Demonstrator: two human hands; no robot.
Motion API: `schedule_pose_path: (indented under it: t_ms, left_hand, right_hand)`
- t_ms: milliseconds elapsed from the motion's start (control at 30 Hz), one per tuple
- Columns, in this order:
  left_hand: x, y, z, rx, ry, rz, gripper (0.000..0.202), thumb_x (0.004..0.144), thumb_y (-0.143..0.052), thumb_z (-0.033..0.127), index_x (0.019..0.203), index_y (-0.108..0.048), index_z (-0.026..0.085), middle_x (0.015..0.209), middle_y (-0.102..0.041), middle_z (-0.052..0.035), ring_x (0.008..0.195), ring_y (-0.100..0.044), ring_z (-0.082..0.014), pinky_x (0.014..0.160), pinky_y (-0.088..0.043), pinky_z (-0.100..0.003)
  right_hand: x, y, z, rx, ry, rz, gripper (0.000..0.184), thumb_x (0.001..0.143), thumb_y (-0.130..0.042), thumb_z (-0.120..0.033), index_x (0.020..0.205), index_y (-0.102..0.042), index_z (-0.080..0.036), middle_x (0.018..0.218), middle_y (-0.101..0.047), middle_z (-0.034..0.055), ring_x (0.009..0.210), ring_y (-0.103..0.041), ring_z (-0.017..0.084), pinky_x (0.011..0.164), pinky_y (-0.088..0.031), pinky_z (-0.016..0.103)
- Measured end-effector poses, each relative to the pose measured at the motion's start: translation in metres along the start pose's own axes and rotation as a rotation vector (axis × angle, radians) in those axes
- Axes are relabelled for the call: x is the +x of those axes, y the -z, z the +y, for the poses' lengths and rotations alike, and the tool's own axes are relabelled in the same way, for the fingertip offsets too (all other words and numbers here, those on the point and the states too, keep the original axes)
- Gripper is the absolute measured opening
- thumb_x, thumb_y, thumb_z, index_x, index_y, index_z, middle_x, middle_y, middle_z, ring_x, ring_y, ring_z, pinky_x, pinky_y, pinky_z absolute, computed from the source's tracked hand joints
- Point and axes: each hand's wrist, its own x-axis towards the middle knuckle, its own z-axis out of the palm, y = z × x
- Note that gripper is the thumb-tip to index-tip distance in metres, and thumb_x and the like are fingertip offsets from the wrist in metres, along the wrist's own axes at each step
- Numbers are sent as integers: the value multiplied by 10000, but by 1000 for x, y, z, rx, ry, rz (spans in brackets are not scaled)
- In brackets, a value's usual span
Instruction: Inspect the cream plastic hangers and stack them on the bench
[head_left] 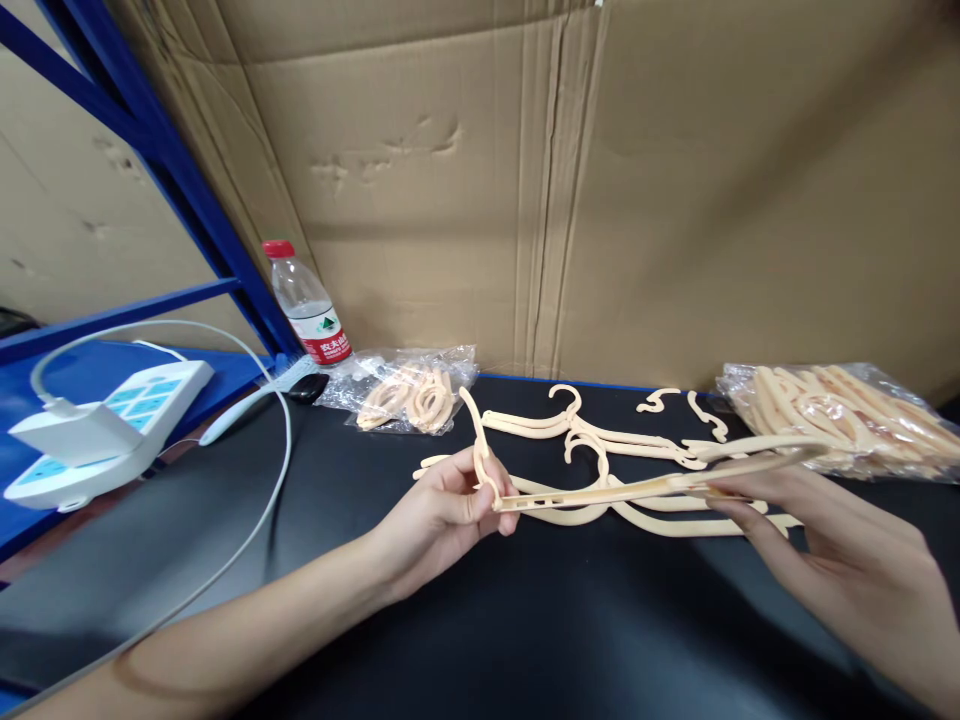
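My left hand pinches a beige plastic hanger hook together with the slotted end of a hanger arm piece. My right hand grips that arm piece farther along, near its curved end, and its fingers are partly hidden. Both hands hold the parts above the black tabletop. Behind them lies a beige hanger with its hook pointing away. A nearer hanger is partly covered by the held piece. Two loose hooks rest at the back right.
A clear bag of hooks sits at the back, beside a red-capped water bottle. Another bag of hanger pieces lies at right. On the left are a power strip, a white cable and a blue frame. Cardboard stands behind.
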Motion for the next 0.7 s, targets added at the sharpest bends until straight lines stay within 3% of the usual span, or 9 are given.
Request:
schedule_pose_path:
  t_ms: [200,367,533,700]
  left_hand:
    - [-2,0,-1,72,-44,21,221,745,-820,240,713,-626,140,681,-609,-8,648,-567,-130,654,-418,-245]
    - [-4,-2,0,126,-78,45,231,751,-816,237,717,-613,133,674,-610,-9,628,-557,-124,627,-412,-233]
    - [-5,-3,-2,176,-108,115,266,730,-827,261,700,-596,132,664,-598,-3,597,-550,-117,609,-400,-226]
    - [-7,-5,-5,211,-144,166,258,737,-812,247,683,-583,140,643,-611,-5,601,-546,-117,619,-406,-219]
  right_hand:
    - [-3,-1,-2,49,9,-21,263,869,-558,-117,1049,-615,-301,905,-688,0,785,-668,198,809,-525,346]
    - [-5,-2,-7,10,-12,27,251,862,-580,-131,1043,-635,-296,913,-692,-9,778,-678,201,817,-535,345]
    - [-7,-4,-15,-92,50,101,267,857,-573,-42,1002,-663,-248,932,-695,-13,772,-684,169,806,-534,291]
    - [-3,-4,-23,-57,42,123,305,844,-587,-12,1036,-662,-237,937,-700,-7,762,-676,158,833,-518,291]
